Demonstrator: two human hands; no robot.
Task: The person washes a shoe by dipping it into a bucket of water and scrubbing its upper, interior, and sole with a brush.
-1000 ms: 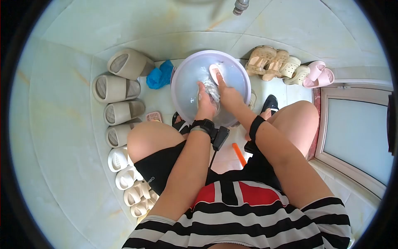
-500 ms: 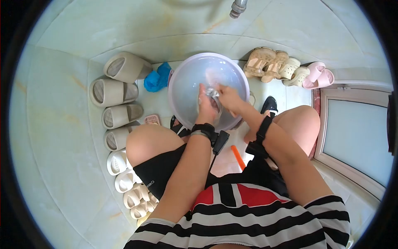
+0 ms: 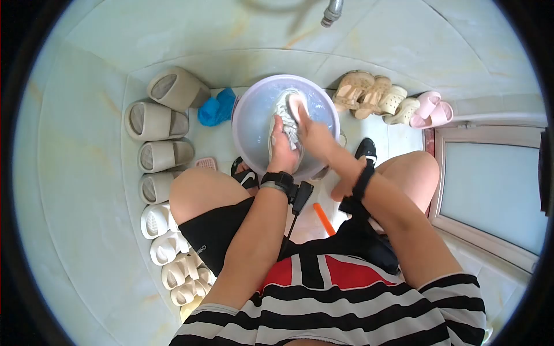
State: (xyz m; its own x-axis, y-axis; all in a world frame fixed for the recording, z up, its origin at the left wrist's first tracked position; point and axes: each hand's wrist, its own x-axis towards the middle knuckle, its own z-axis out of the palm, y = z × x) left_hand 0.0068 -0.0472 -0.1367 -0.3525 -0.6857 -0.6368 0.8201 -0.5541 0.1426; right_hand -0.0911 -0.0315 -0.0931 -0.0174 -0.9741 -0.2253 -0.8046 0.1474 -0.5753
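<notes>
A white lace-up sneaker (image 3: 281, 109) is held above the cloudy water in a pale lilac basin (image 3: 238, 124), its toe pointing away from me. My left hand (image 3: 283, 151) is closed around the sneaker's heel end, thumb along its side. My right hand (image 3: 316, 138), somewhat blurred, is closed at the sneaker's right side. From its fingers a pale pink oval brush (image 3: 298, 108) extends over the sneaker's upper; its bristles are hidden.
Beige slippers (image 3: 156, 124) and white slippers (image 3: 167, 248) line the left wall. A blue plastic bag (image 3: 216, 108) lies beside the basin. Brown clogs (image 3: 355, 89) and pink slippers (image 3: 433, 109) stand at the right back. A tap (image 3: 332, 12) hangs above; an orange stick (image 3: 324, 219) lies below.
The sneaker has come up and tilted, so its laced upper now shows. My right hand has moved slightly, and the pink brush is now clearly visible against the shoe.
</notes>
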